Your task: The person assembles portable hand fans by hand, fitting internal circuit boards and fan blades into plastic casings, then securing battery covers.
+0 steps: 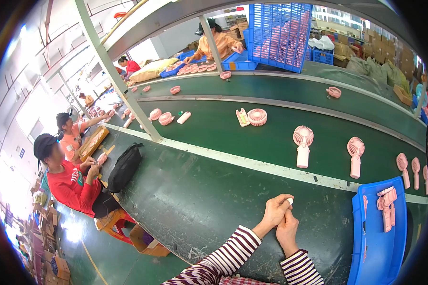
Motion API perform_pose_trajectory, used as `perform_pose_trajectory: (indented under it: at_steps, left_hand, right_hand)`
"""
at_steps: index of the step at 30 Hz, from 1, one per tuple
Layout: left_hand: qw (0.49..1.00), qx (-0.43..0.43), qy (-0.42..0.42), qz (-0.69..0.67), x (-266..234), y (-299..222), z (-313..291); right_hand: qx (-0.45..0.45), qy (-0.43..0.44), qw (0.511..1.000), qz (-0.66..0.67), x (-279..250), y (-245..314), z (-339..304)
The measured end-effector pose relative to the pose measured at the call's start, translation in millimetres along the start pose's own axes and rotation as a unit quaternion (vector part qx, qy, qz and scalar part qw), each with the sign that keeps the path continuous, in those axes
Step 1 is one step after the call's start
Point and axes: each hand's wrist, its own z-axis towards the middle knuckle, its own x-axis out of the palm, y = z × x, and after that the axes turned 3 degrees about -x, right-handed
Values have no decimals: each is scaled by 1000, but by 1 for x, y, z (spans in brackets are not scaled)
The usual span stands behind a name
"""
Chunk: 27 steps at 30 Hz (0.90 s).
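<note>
The left hand (273, 212) and right hand (287, 231) met, curled, over a green workbench (185, 190), anything pinched impossible to tell. Pink handheld fans (303, 153) on the conveyor belt (280, 137) beyond looked assembled; an opened handle (243, 118) there and pink parts (387, 209) in a blue bin (380, 259) appeared unfinished.

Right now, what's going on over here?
The person's left hand and right hand meet over the green table; a small white thing, too small to identify, shows by the left one. Pink handheld fans lie on the green belt beyond. The blue bin at right holds pink parts. Further left, a co-worker in red handles a pink piece.
</note>
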Motion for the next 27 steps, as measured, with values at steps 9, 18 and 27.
perform_pose_trajectory:
  at_steps: [9, 18, 27]
  left_hand:
    - [999, -1, -18, -34, 3, -2, 5]
    - [962, 87, -133, 223, -65, -18, 99]
    - [891, 57, -215, 395, -138, -22, 239]
  right_hand:
    - [-22, -35, 999, -7, 2, -2, 2]
    - [-14, 0, 1000, 17, 4, -18, -5]
    - [30, 22, 999, 20, -1, -12, -6]
